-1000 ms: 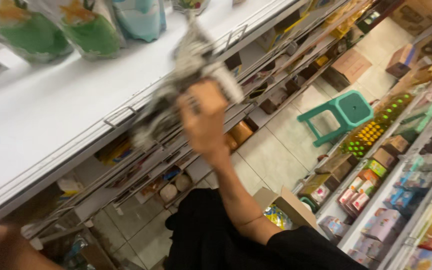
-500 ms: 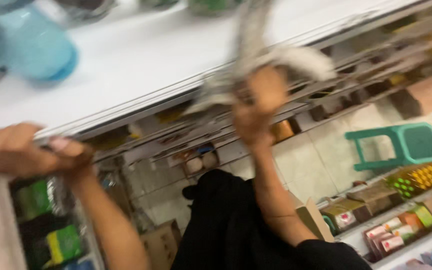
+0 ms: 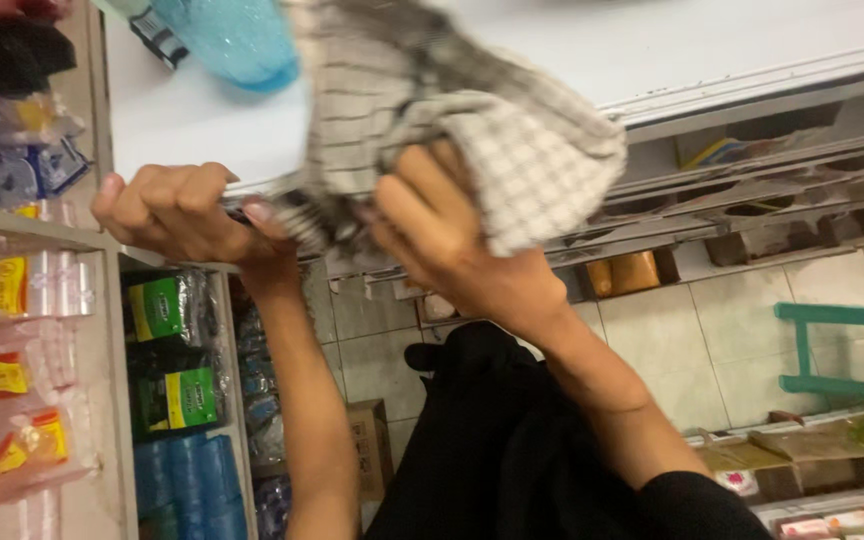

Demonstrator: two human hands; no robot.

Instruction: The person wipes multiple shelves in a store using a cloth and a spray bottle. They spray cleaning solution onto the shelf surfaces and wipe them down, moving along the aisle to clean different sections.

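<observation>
Change: since half a second ago the cloth has dropped from raised to bunched on the shelf, and both hands sit closer together.
Head view, right hand (image 3: 452,250): fingers clenched into the grey-and-white checked cotton cloth (image 3: 472,130), pressing it on the white flat shelf (image 3: 732,50) at 12 o'clock.
Head view, left hand (image 3: 177,212): at 9 o'clock of the cloth, fingers curled around the shelf's front edge.
Head view, surroundings: translucent blue plastic bottle (image 3: 237,40) at 11 o'clock; green plastic stool (image 3: 842,345) at 4 o'clock.
</observation>
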